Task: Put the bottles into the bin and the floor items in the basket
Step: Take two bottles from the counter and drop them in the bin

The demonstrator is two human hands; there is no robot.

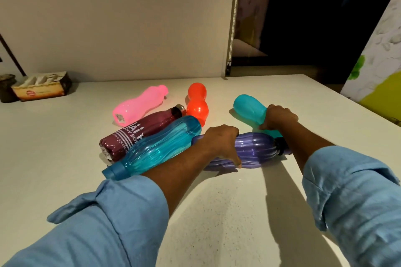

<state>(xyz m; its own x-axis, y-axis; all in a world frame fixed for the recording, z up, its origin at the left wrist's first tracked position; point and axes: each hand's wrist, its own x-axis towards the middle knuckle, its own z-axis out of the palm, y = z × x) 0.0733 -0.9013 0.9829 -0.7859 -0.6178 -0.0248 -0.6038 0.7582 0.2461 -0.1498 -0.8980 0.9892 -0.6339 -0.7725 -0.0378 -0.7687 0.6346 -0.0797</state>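
Several bottles lie on a white counter (227, 201). My left hand (220, 142) is closed over the middle of a purple ribbed bottle (257, 149) lying flat. My right hand (278, 116) grips a teal bottle (248, 107) near its neck end. A long blue bottle (160, 146) rests partly under my left forearm, on top of a maroon printed bottle (132, 134). Farther back lie a pink bottle (140, 105) and an orange bottle (197, 102). No bin or basket shows.
A patterned box (41, 86) and a dark jar (7, 88) stand at the counter's back left by the wall. A dark doorway opens at the back right. A green and white panel (377, 67) leans beyond the counter's right edge.
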